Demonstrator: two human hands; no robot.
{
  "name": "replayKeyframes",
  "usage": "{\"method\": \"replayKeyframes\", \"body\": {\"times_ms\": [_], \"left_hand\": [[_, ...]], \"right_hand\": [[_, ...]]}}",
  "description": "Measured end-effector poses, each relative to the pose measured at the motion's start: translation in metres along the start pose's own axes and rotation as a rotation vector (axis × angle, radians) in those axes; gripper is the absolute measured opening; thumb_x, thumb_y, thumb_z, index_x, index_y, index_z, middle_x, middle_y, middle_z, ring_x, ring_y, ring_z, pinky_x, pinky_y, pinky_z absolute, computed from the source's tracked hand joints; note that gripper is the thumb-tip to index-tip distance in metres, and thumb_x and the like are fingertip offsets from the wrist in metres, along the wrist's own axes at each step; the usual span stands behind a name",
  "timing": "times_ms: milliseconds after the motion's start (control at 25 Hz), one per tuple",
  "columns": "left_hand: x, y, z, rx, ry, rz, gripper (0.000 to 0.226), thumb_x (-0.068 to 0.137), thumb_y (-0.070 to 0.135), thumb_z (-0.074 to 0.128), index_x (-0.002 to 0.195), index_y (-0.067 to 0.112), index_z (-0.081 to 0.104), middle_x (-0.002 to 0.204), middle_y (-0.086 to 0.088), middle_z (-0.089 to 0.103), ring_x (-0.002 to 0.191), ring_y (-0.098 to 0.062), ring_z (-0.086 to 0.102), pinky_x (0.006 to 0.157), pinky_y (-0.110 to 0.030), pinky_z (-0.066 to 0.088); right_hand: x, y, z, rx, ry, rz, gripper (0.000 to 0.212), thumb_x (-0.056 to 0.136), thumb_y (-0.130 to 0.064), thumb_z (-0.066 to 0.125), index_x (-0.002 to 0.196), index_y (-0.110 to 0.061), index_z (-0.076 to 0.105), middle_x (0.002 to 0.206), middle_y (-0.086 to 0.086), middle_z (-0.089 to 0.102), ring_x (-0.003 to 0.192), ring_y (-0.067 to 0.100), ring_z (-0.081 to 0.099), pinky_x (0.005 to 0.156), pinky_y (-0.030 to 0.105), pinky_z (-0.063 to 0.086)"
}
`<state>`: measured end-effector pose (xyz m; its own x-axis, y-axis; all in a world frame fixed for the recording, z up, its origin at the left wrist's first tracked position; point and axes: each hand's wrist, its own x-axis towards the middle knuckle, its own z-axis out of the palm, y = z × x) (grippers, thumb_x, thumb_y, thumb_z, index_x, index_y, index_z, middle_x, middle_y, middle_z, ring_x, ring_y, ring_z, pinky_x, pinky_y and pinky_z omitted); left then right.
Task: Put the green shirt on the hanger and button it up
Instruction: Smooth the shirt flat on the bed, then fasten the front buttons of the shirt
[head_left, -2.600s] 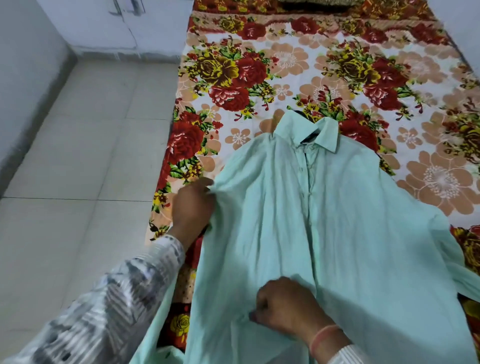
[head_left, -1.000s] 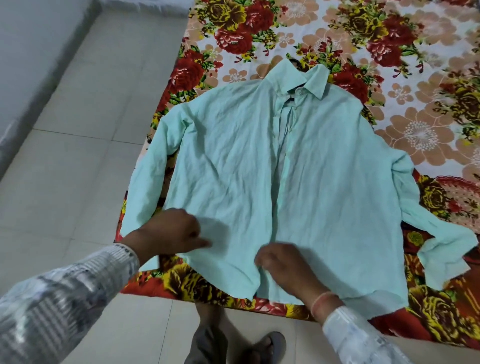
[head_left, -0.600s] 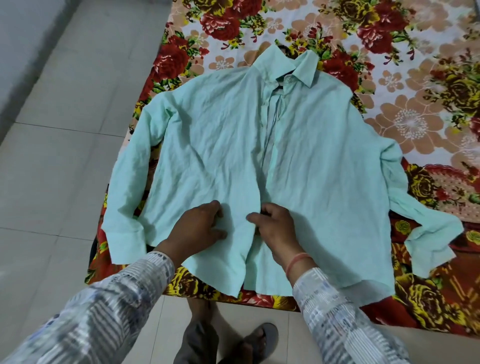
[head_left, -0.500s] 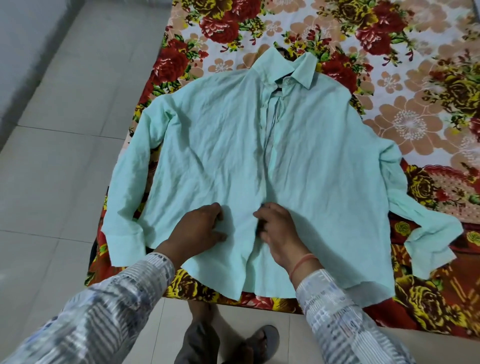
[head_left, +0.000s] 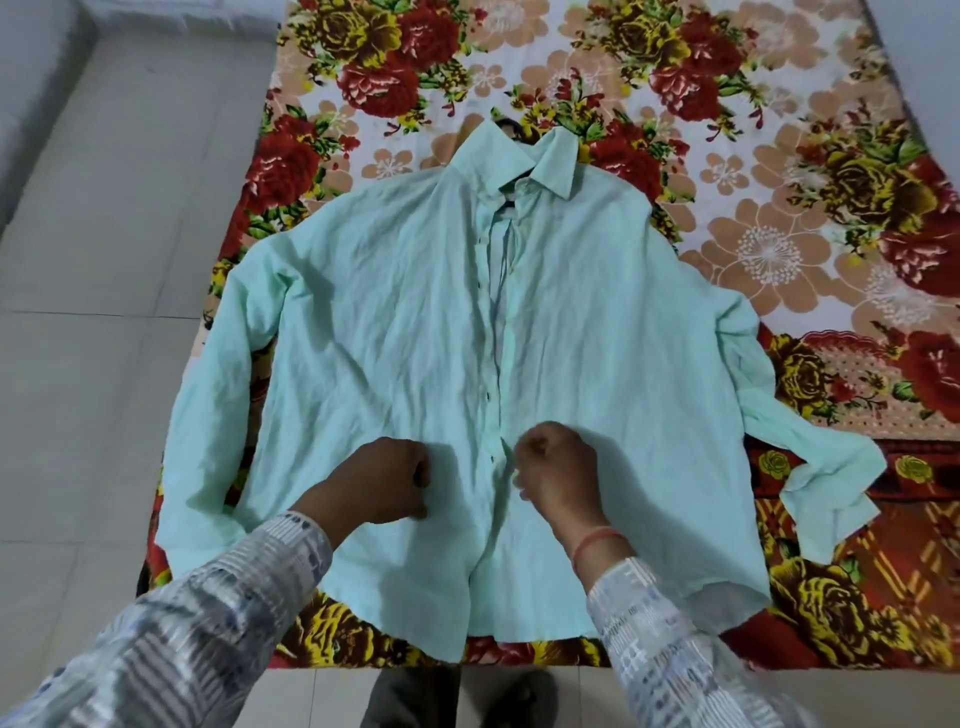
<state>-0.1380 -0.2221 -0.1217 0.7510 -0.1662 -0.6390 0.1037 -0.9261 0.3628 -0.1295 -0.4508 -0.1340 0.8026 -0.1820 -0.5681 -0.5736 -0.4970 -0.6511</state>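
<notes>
The green shirt (head_left: 395, 322) lies face up on the bed, collar away from me, sleeves spread to both sides. A dark bit of the hanger (head_left: 511, 127) pokes out behind the collar; the rest is hidden inside the shirt. The front opening gapes below the collar, and small dark buttons run down it. My left hand (head_left: 379, 486) sits on the lower left front panel with its fingers curled into the cloth. Just right of the opening, my right hand (head_left: 558, 467) is closed and pinches the edge of the right front panel.
A floral bedsheet (head_left: 779, 249) in red, yellow and beige covers the bed. Pale tiled floor (head_left: 104, 260) lies to the left, with a wall base at the far left. The shirt hem reaches the bed's near edge, and my feet (head_left: 519, 696) show below it.
The view has pulled in closer. My left hand went from flat on the panel to curled. My right hand stays at the lower opening, now closed tighter on the edge.
</notes>
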Motion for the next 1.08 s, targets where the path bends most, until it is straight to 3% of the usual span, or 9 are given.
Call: {"method": "replayKeyframes", "body": {"times_ms": [160,280,360,440,520,640,760,960,1080], "left_hand": [[-0.003,0.038,0.011,-0.583,0.188,0.075,0.030,0.080,0.033,0.091,0.083,0.022,0.063,0.066,0.009,0.061,0.060,-0.010,0.059,0.060,-0.029,0.050],[-0.021,0.048,0.044,-0.427,0.207,0.131,0.036,0.075,0.040,0.091,0.094,0.028,0.062,0.073,0.010,0.065,0.063,-0.008,0.060,0.061,-0.027,0.049],[-0.023,0.040,0.060,-0.334,0.321,0.110,0.029,0.079,0.025,0.085,0.096,0.025,0.062,0.076,0.008,0.066,0.067,-0.014,0.063,0.061,-0.029,0.048],[-0.027,0.034,0.066,-0.456,0.403,0.011,0.022,0.084,0.012,0.080,0.095,0.020,0.063,0.076,0.006,0.067,0.069,-0.011,0.064,0.060,-0.019,0.045],[-0.035,0.035,0.068,-0.574,0.443,-0.100,0.021,0.086,0.005,0.073,0.096,0.022,0.065,0.083,0.006,0.070,0.078,-0.005,0.066,0.064,-0.016,0.045],[-0.048,0.037,0.078,-0.690,0.454,-0.160,0.027,0.085,0.000,0.067,0.092,0.026,0.066,0.090,0.008,0.075,0.088,-0.010,0.071,0.076,-0.033,0.055],[-0.052,0.040,0.085,-0.890,0.499,-0.225,0.010,0.084,0.018,0.072,0.085,0.027,0.068,0.088,0.007,0.077,0.091,-0.017,0.074,0.088,-0.047,0.061],[-0.061,0.051,0.094,-0.820,0.591,-0.134,0.023,0.087,0.028,0.085,0.105,0.026,0.071,0.091,0.007,0.073,0.085,-0.009,0.069,0.076,-0.028,0.056],[-0.062,0.038,0.096,-0.729,0.503,-0.198,0.030,0.085,0.017,0.082,0.111,0.028,0.073,0.089,0.008,0.077,0.089,-0.012,0.074,0.080,-0.034,0.059]], "right_hand": [[-0.026,0.028,0.006,-0.218,-0.190,-0.103,0.010,0.069,-0.021,0.074,0.077,-0.022,0.069,0.075,-0.001,0.077,0.074,0.021,0.076,0.073,0.042,0.065],[-0.048,0.042,0.010,-0.328,-0.220,-0.235,0.027,0.071,-0.020,0.080,0.093,-0.028,0.066,0.079,-0.009,0.069,0.077,0.016,0.069,0.072,0.039,0.061],[-0.053,0.049,0.012,-0.323,-0.214,-0.276,0.038,0.072,-0.019,0.086,0.102,-0.030,0.066,0.081,-0.012,0.061,0.078,0.014,0.065,0.073,0.036,0.059],[-0.057,0.056,0.012,-0.270,-0.206,-0.298,0.042,0.071,-0.014,0.090,0.104,-0.026,0.066,0.084,-0.011,0.059,0.077,0.012,0.062,0.075,0.032,0.057],[-0.061,0.062,0.013,-0.235,-0.158,-0.334,0.037,0.074,-0.010,0.086,0.102,-0.023,0.067,0.086,-0.009,0.061,0.077,0.011,0.062,0.076,0.031,0.058],[-0.071,0.061,0.018,-0.204,-0.052,-0.362,0.020,0.082,-0.015,0.078,0.099,-0.022,0.071,0.084,-0.007,0.064,0.079,0.014,0.064,0.078,0.030,0.057],[-0.070,0.051,0.026,-0.225,0.054,-0.419,0.012,0.087,-0.018,0.073,0.099,-0.020,0.074,0.086,-0.003,0.069,0.083,0.020,0.068,0.076,0.031,0.057],[-0.060,0.030,0.041,-0.323,0.014,-0.464,0.014,0.082,-0.006,0.066,0.080,-0.014,0.077,0.077,0.007,0.075,0.078,0.029,0.071,0.071,0.039,0.060],[-0.057,0.040,0.041,-0.297,0.031,-0.427,0.013,0.082,-0.007,0.067,0.079,-0.014,0.078,0.076,0.004,0.077,0.075,0.024,0.073,0.071,0.036,0.060]]}}
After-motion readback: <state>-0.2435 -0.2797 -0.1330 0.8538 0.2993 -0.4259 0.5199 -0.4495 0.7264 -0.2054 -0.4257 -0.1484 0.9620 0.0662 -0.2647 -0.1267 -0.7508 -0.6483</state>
